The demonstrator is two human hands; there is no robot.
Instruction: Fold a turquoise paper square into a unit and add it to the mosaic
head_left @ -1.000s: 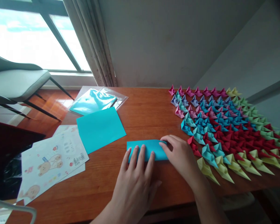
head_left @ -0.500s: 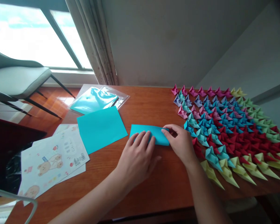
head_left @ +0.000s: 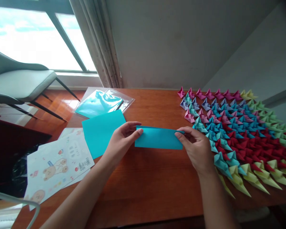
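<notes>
A turquoise sheet folded in half into a long strip [head_left: 158,138] is held just above the wooden table [head_left: 147,181]. My left hand [head_left: 121,140] pinches its left end and my right hand [head_left: 197,147] pinches its right end. A flat turquoise sheet [head_left: 102,130] lies on the table just left of my left hand. Right of my right hand, rows of small folded paper pieces [head_left: 238,133] in pink, purple, blue, red, green and yellow cover the table.
A clear plastic bag of turquoise paper [head_left: 102,101] lies at the back left. White sheets printed with a cartoon bear [head_left: 57,165] sit at the left edge. A grey chair [head_left: 19,84], a window and a curtain [head_left: 97,44] stand beyond the table.
The folded strip was pressed flat on the table under both hands. Now both hands have taken its ends and lifted it; my left hand moved from on top to the left end.
</notes>
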